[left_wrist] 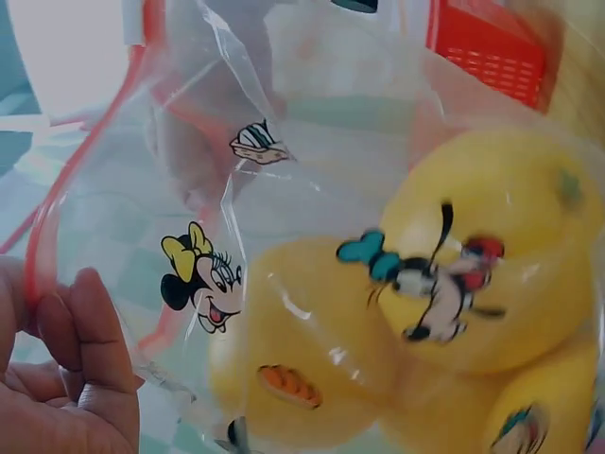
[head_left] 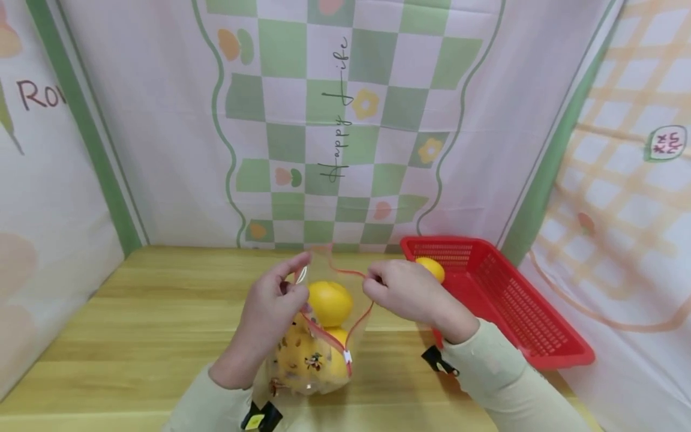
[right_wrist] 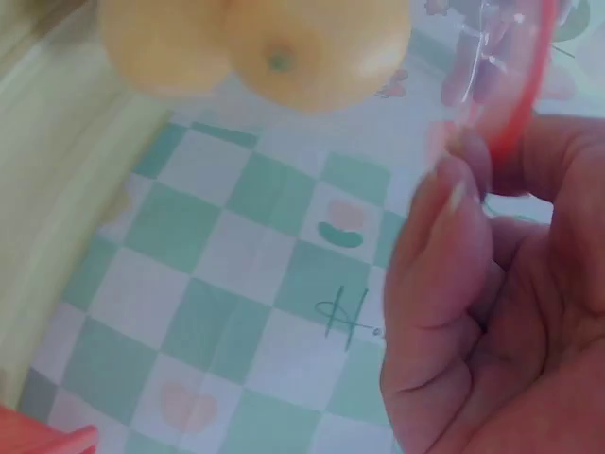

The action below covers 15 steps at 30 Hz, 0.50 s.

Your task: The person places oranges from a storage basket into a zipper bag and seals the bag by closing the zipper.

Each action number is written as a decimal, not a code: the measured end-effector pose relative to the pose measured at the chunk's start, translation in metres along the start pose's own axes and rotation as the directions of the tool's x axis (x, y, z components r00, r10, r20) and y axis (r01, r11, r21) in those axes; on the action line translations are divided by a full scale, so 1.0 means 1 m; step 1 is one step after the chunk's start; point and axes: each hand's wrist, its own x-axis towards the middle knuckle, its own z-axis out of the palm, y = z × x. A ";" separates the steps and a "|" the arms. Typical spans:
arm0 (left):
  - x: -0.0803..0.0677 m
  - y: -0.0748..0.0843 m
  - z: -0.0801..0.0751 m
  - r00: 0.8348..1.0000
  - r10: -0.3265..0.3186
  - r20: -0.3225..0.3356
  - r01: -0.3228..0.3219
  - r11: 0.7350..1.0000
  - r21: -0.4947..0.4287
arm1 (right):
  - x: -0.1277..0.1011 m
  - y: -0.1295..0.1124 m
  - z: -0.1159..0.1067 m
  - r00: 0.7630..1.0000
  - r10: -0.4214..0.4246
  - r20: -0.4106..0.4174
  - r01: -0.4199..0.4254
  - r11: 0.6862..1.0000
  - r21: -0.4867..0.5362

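Note:
A clear zip bag [head_left: 318, 354] with cartoon prints and a red zip strip stands on the wooden table [head_left: 135, 324], holding several yellow lemons [head_left: 329, 302]. My left hand [head_left: 275, 312] pinches the left side of the bag's mouth, and my right hand [head_left: 402, 291] pinches the red strip on the right side. The mouth is spread between them. In the left wrist view the lemons [left_wrist: 473, 274] show through the printed film, with my fingers [left_wrist: 76, 350] on the red strip [left_wrist: 43, 236]. The right wrist view shows my fingers [right_wrist: 444, 265] pinching the strip [right_wrist: 525, 104], lemons [right_wrist: 312, 47] above.
A red plastic basket [head_left: 513, 300] sits at the right of the table, with one lemon [head_left: 430, 269] in its near corner behind my right hand. Patterned cloth walls close in the back and both sides. Bare wood lies to the left of the bag.

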 end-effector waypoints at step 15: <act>-0.002 0.006 -0.007 0.998 0.032 -0.053 -0.037 0.996 -0.083 | 0.006 -0.006 -0.017 0.981 0.081 -0.175 -0.053 0.986 0.156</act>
